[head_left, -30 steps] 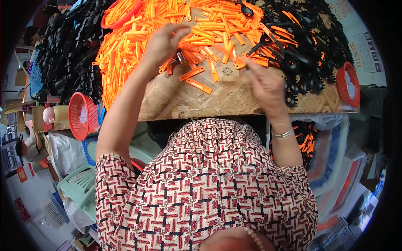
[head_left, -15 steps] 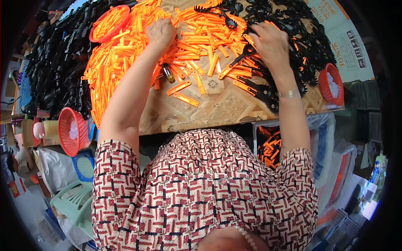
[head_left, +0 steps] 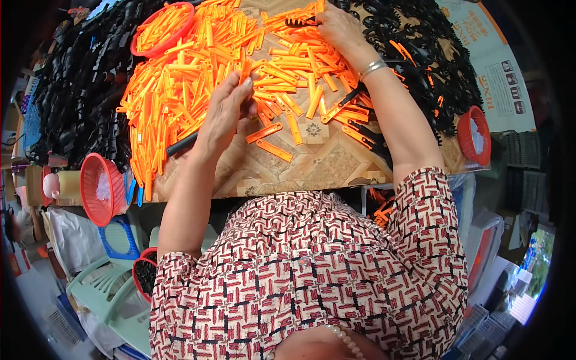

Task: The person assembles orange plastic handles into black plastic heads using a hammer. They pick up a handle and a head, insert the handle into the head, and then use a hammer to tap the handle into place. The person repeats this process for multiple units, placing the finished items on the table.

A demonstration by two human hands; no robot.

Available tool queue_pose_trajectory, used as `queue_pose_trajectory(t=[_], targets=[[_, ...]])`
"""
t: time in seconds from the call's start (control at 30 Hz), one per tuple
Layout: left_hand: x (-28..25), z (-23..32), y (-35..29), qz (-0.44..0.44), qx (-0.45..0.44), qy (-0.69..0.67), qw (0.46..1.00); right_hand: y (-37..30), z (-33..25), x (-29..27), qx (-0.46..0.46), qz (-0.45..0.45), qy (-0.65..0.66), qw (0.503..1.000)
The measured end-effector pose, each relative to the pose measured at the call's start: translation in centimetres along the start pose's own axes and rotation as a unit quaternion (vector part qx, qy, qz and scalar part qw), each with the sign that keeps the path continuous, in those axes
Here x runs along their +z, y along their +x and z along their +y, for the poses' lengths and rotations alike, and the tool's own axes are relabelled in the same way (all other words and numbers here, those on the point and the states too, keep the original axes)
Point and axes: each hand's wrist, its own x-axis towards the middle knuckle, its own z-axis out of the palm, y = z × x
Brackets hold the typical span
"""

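In the head view, the left hand (head_left: 225, 111) is over the middle of the table (head_left: 312, 165). Its fingers are closed around one orange plastic strip (head_left: 245, 71), which stands up from the fingertips and is a little tilted. Under the wrist a black strip (head_left: 181, 144) lies on the table surface.

The right hand (head_left: 336, 27) is at the far side of the table. Its fingers are together on a black comb-like piece (head_left: 298, 22), which lies on top of the orange heap (head_left: 198, 78). A silver bracelet (head_left: 372, 67) is on this wrist.

The orange heap covers the middle and left part of the table. Heaps of black parts (head_left: 78, 90) lie at both sides of it. A red basket (head_left: 163, 27) with orange strips is at the far left. A second red basket (head_left: 99, 187) hangs near the left edge, and a small red bowl (head_left: 475, 135) is at the right edge.
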Motion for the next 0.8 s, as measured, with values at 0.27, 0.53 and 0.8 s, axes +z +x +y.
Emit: queue_pose_trajectory(t=[0.27,0.53,0.8], targets=[[2.1,-2.0,-1.4,-0.013,0.061,0.079,0.995,-7.5,-1.8,-1.9,0.111,0.051,0.296,0.947],[4.0,-1.6,-3.1,0.049,0.255,0.238,0.936,-17.2,-8.6,0.6,0.191,0.029,0.857,0.479],[3.8,-1.6,-4.4,0.065,0.336,0.356,0.870,-19.4,-11.4,1.2,0.205,0.047,0.869,0.448]])
